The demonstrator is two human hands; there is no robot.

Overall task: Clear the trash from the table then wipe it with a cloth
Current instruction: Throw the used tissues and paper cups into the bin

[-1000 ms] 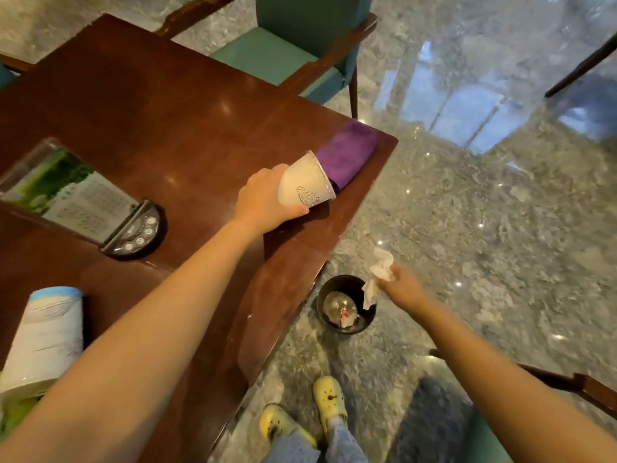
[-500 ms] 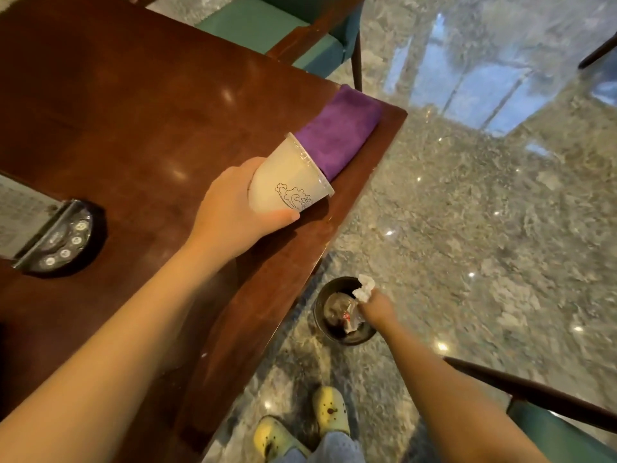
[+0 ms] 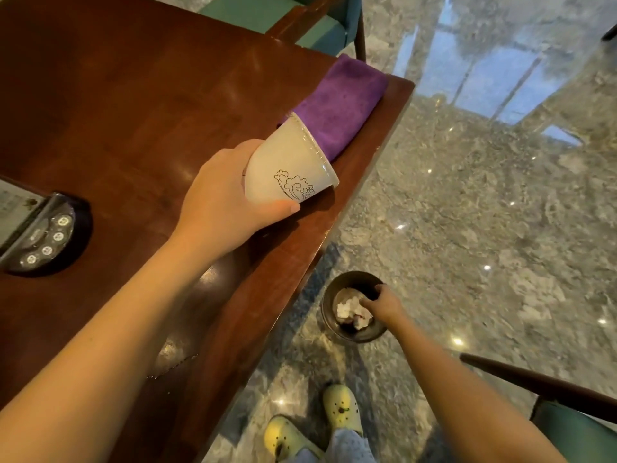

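My left hand (image 3: 223, 202) grips a white paper cup (image 3: 287, 167) with a wave print, tilted with its mouth toward the table's right edge, just above the dark wooden table (image 3: 133, 105). A folded purple cloth (image 3: 344, 101) lies at the table's far right corner, right behind the cup. On the floor beside the table stands a small dark round bin (image 3: 354, 332). My right hand (image 3: 384, 304) reaches down into the bin's mouth, fingers on crumpled white tissue (image 3: 345, 307) that lies inside with other scraps.
A black call-button stand (image 3: 46, 238) with a menu card sits at the table's left. Teal chairs stand behind the table (image 3: 320, 28) and at the lower right (image 3: 574, 426). The floor is glossy grey marble (image 3: 484, 195). My yellow clogs (image 3: 314, 426) are below.
My right hand has gone down from above the bin into its mouth with the tissue. The view has shifted closer to the table corner; the cup stays tilted in my left hand.
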